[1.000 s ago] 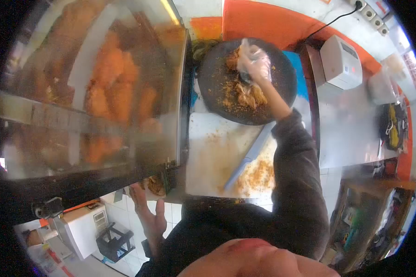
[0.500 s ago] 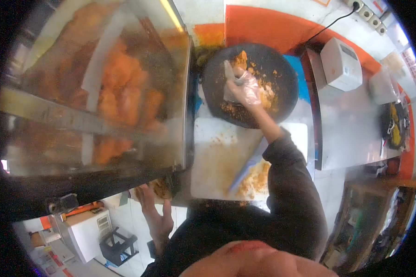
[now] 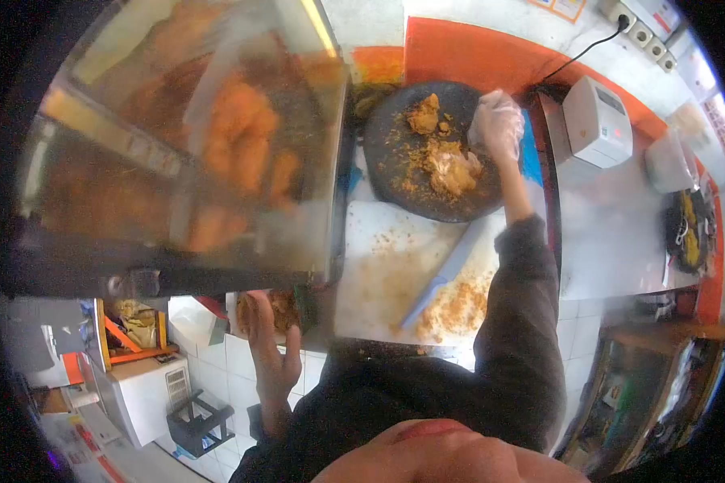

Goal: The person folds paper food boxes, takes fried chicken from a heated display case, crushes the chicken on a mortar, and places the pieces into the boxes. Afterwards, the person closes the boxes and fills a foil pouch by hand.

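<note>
My right hand (image 3: 498, 127), in a clear plastic glove, is at the right rim of a dark round stone mortar (image 3: 395, 181). Its fingers are curled, and whatever they may hold is hidden. Inside the mortar lie a brown fried piece (image 3: 424, 115), a paler broken-up piece (image 3: 453, 169) and scattered crumbs. Bare and with fingers apart, my left hand (image 3: 275, 366) is at the lower left, beside a container of brown crumbly food (image 3: 284, 312). A knife (image 3: 441, 275) lies slanted across a white cutting board (image 3: 370, 282) strewn with crumbs.
A glass display case (image 3: 298, 185) with orange-brown fried food fills the left. To the right, a metal counter (image 3: 604, 225) carries a white boxy device (image 3: 596, 121) and a plastic tub (image 3: 671, 161). Below left are a black stool (image 3: 200, 423) and a white cabinet (image 3: 145, 402).
My right hand has moved right, from over the food in the mortar to its right rim, uncovering the pieces. My left hand stays near the container, fingers still apart. The view has shifted slightly.
</note>
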Tool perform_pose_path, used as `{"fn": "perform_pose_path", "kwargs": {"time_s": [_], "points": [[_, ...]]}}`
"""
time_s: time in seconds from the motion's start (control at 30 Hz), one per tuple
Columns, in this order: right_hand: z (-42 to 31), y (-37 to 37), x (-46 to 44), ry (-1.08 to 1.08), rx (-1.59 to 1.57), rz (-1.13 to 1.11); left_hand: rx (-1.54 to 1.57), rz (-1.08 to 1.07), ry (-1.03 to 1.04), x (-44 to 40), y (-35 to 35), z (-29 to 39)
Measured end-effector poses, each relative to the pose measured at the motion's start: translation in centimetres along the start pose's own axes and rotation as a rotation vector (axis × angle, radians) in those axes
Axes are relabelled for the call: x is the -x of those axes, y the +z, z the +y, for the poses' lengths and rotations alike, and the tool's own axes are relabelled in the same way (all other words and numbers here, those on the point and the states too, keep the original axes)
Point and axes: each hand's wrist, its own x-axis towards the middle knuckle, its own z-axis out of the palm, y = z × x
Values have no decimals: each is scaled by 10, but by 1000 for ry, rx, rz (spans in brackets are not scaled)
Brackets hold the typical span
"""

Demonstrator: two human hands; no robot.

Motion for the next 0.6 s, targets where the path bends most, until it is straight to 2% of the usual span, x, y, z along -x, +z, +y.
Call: {"fn": "perform_pose_path", "kwargs": {"time_s": [0.03, 0.07, 0.13, 0.2, 0.27, 0.3, 0.37, 0.4, 0.43, 0.53, 0.57, 0.6], "points": [[-41, -25, 20, -114, 90, -4, -15, -7, -1, 0, -1, -2], [-63, -38, 44, -254, 172, -141, -15, 1, -2, 0, -2, -1], [-81, -47, 67, -406, 258, -282, 26, 2, 74, -3, -3, 1], [-81, -42, 86, -204, 535, -829, 20, 23, 117, -3, -4, 4], [-37, 1, 70, -279, 563, -851, 3, 48, 230, -6, -3, -4], [-33, 6, 71, -309, 538, -815, 3, 61, 215, -5, -8, -2], [-25, 17, 72, -371, 492, -743, 68, -28, 253, -6, -22, 5], [-26, 14, 71, -416, 491, -717, 102, -69, 238, -4, -27, 5], [-27, 8, 76, -446, 496, -703, 96, -9, 218, 1, -25, 1], [-45, -2, 81, -518, 534, -697, 167, -114, 251, 9, -18, -15], [-46, -3, 84, -527, 550, -695, 170, -51, 238, 12, -22, -17], [-47, -3, 87, -535, 547, -694, 213, -75, 271, 16, -25, -18]]}}
